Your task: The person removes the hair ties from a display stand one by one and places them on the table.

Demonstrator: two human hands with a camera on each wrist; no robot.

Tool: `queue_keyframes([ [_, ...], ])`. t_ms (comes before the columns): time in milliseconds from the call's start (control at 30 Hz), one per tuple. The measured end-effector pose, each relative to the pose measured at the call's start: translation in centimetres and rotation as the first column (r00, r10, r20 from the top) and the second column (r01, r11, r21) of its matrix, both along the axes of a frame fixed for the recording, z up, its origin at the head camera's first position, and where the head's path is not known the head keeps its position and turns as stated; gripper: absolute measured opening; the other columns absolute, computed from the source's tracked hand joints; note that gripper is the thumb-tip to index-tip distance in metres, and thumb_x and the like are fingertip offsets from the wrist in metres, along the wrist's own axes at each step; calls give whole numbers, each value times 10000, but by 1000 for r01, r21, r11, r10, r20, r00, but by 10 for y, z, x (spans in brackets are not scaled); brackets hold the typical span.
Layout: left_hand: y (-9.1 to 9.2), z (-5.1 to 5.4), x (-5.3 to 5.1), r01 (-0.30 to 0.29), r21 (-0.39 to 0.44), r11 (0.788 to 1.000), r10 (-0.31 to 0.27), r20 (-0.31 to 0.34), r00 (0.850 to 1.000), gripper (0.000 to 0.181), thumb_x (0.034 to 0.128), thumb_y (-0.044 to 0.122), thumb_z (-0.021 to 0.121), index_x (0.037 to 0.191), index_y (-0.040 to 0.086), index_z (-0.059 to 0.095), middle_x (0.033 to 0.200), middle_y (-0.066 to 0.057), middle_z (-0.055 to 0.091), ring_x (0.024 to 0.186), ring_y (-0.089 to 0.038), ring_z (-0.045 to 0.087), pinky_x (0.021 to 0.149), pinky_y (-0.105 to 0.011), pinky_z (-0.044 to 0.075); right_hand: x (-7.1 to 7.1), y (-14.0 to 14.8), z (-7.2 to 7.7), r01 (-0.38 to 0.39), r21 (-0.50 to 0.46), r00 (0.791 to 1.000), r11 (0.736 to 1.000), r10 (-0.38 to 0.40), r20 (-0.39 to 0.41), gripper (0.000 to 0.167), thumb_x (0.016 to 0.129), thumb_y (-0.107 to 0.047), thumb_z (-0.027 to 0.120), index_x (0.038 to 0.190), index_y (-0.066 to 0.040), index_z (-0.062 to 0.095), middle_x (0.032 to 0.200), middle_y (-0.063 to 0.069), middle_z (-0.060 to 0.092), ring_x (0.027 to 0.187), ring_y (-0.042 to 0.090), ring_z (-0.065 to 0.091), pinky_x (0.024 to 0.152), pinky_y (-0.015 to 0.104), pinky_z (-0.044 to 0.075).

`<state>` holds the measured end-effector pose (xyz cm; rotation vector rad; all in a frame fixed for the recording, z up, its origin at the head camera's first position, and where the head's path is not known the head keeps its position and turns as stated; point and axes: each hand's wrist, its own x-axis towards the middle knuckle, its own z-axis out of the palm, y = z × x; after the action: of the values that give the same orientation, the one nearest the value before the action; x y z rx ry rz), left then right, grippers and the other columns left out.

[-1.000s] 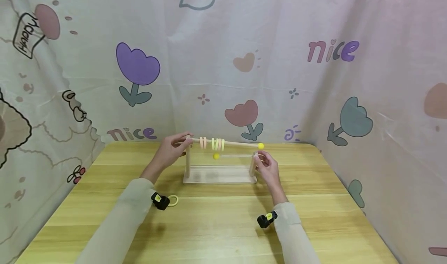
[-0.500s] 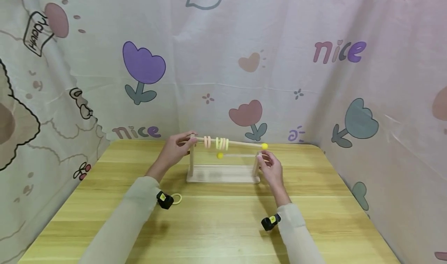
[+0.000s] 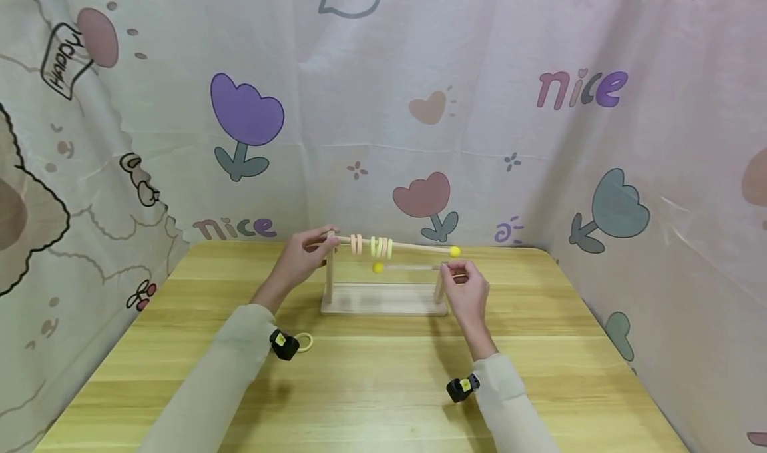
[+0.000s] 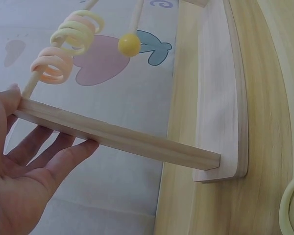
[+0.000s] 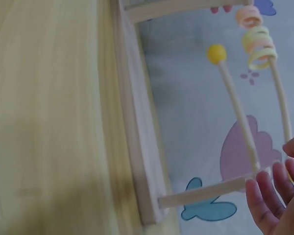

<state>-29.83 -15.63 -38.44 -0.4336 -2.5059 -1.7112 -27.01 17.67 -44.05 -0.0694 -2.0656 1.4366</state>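
Observation:
The wooden stand's base [image 3: 383, 301] lies on the table. My left hand [image 3: 298, 258] grips the top of the left post [image 3: 329, 276], its thumb beside the upper rod's end in the left wrist view. Pale orange and yellow-green rings [image 3: 381, 248] hang on the upper rod [image 3: 419, 246], which slopes slightly down to a yellow ball [image 3: 455, 252] at its right end. With its fingertips my right hand [image 3: 469, 296] pinches the top of the right post [image 5: 206, 193]. From there a shorter rod [image 5: 237, 110] points left, ending in another yellow ball [image 5: 216, 54].
A loose yellow-green ring [image 3: 304, 342] lies on the table [image 3: 371, 386] beside my left wrist camera. Behind the table hangs a patterned cloth [image 3: 347, 93], which also runs along both sides.
The head view has swung a little left since a second ago. My right hand's fingers have drawn closer together at the right post's top. The left hand keeps its hold.

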Motion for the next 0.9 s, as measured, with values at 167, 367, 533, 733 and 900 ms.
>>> queue_keyframes([
  [167,0,-1,0,0,-14,1000,0,-2,1000,515,1035,425,613,1484,178,562,1445,-195,613,1302,-422,618,949,-494,594,3,-12,7,-87,-19,996,996,87,-6,133,893,-66,770,999,12,752,915,210,760,695,4,619,650,104,518],
  [367,-1,-1,0,-7,-17,1000,7,-15,1000,507,1042,411,606,1482,163,563,1426,-199,627,1306,-425,617,944,-498,593,2,-35,11,-170,5,985,985,170,13,160,889,-64,769,1031,11,765,954,204,776,775,215,730,672,110,534],
  [533,0,-1,0,-1,-11,1000,1,-13,1000,501,1041,404,610,1476,157,570,1450,-199,607,1310,-431,613,951,-496,589,0,-50,13,-207,-4,978,978,207,23,179,884,-49,776,1042,32,757,1005,197,776,839,317,746,675,108,547],
  [733,1,0,1,-6,-14,1000,6,-6,1000,511,1041,407,607,1486,161,560,1447,-206,606,1301,-432,620,948,-502,589,-3,-63,17,-239,-20,971,971,239,5,173,883,-40,775,1038,36,758,1011,202,780,860,336,755,696,165,595],
  [900,0,0,1,-12,-17,1000,12,-11,1000,520,1041,413,605,1494,163,551,1428,-206,622,1297,-425,626,944,-497,592,-6,-71,20,-260,2,966,966,260,-10,173,880,-47,786,1029,39,761,1006,200,782,853,345,759,717,257,632],
])
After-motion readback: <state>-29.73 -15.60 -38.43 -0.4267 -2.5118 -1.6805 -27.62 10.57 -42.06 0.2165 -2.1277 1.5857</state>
